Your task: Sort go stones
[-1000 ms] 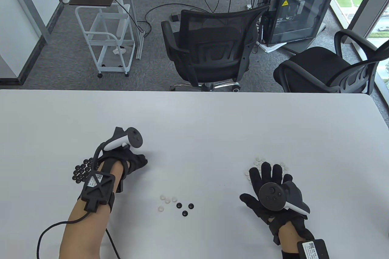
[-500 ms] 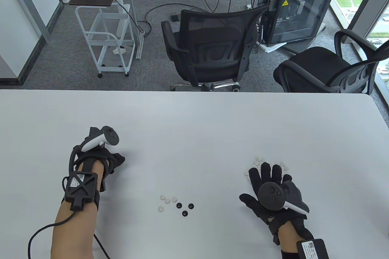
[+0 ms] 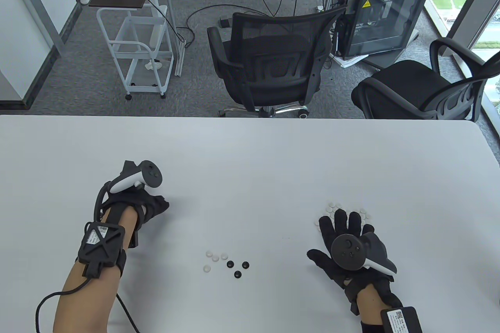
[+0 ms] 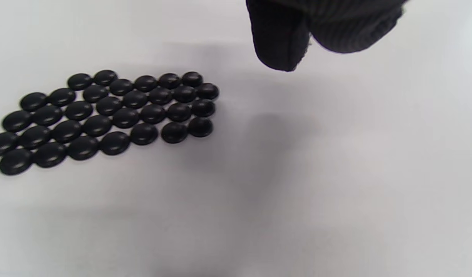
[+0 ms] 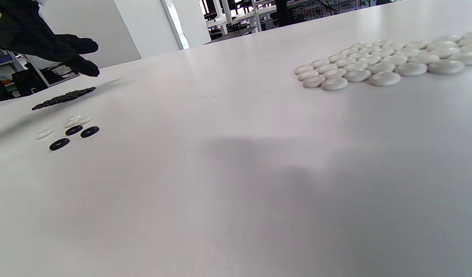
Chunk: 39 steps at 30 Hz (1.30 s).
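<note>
A tight patch of black stones (image 4: pixel 105 115) lies on the white table; in the table view my left forearm hides it. My left hand (image 3: pixel 162 206) hovers just right of that patch, its fingertips (image 4: pixel 278 46) loosely bent and holding nothing. My right hand (image 3: pixel 343 225) lies flat with fingers spread at the near edge of the white stone pile (image 3: pixel 336 206), also seen as white stones (image 5: pixel 374 65). Between the hands sits a small mixed cluster of white stones (image 3: pixel 214 258) and three black stones (image 3: pixel 236 266).
The white table (image 3: pixel 250 161) ends at a far edge with two black office chairs (image 3: pixel 269 63) behind it. A cable (image 3: pixel 47 301) trails from my left wrist along the near left of the table.
My left hand swung left over the black patch, then came back a little to the right. The right hand and the middle cluster have stayed put.
</note>
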Motion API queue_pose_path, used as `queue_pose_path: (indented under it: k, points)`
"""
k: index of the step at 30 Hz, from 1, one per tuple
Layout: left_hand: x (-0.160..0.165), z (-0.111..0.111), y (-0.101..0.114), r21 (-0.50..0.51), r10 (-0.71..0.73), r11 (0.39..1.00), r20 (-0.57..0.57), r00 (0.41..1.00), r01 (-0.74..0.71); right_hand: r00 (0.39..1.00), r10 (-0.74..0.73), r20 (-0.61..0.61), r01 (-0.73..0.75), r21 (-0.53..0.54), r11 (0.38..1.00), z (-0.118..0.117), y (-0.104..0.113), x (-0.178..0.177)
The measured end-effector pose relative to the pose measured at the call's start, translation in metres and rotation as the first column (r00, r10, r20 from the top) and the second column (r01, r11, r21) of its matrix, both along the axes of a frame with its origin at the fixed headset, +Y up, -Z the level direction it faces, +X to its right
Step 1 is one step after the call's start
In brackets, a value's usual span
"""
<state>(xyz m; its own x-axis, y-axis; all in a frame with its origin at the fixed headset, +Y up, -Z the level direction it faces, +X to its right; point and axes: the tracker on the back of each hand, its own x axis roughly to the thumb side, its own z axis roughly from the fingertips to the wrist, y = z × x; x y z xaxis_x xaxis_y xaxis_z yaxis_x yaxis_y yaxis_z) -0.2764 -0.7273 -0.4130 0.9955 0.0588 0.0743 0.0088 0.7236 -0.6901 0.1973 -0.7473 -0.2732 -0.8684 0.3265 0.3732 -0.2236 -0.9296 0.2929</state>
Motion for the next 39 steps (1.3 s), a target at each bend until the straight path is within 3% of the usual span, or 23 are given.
queue_pose_path:
  k: [4, 8, 13, 18, 24, 27, 31, 34, 39]
  points:
    - [0.052, 0.022, 0.007, 0.001, 0.022, 1.0, 0.224, 0.974, -0.023, 1.0, 0.0, 0.002, 0.0, -0.001, 1.0, 0.0, 0.0, 0.0]
    - [0.109, 0.054, 0.009, 0.04, 0.019, 0.998, 0.44, 0.898, -0.041, 1.0, -0.001, 0.0, 0.001, 0.001, 1.0, 0.0, 0.0, -0.001]
    - [0.159, 0.089, -0.001, -0.015, 0.062, 0.998, 0.607, 0.792, -0.067, 1.0, -0.004, -0.002, 0.004, -0.001, 1.0, 0.0, 0.0, -0.001]
    - [0.184, 0.105, -0.019, -0.061, 0.08, 0.997, 0.671, 0.737, -0.053, 1.0, -0.005, -0.002, 0.005, 0.001, 1.0, 0.0, 0.0, 0.0]
    - [0.181, 0.095, -0.039, -0.1, 0.095, 0.994, 0.642, 0.761, -0.04, 1.0, -0.011, -0.002, 0.011, 0.008, 1.0, 0.001, 0.001, 0.001]
    - [0.164, 0.075, -0.037, -0.047, 0.041, 0.999, 0.573, 0.819, -0.017, 1.0, -0.009, 0.0, 0.009, 0.007, 1.0, 0.001, 0.001, 0.002]
    - [0.121, 0.039, -0.033, -0.006, -0.035, 0.999, 0.41, 0.912, 0.041, 1.0, -0.009, 0.004, 0.009, 0.004, 1.0, 0.002, 0.001, 0.004]
    - [0.077, 0.018, -0.031, -0.029, -0.031, 0.999, 0.255, 0.966, 0.04, 1.0, -0.011, 0.008, 0.011, 0.007, 1.0, 0.002, 0.001, 0.005]
    - [0.022, 0.004, -0.031, -0.032, -0.058, 0.998, 0.083, 0.995, 0.061, 1.0, -0.005, 0.008, 0.005, 0.0, 1.0, 0.001, 0.001, 0.005]
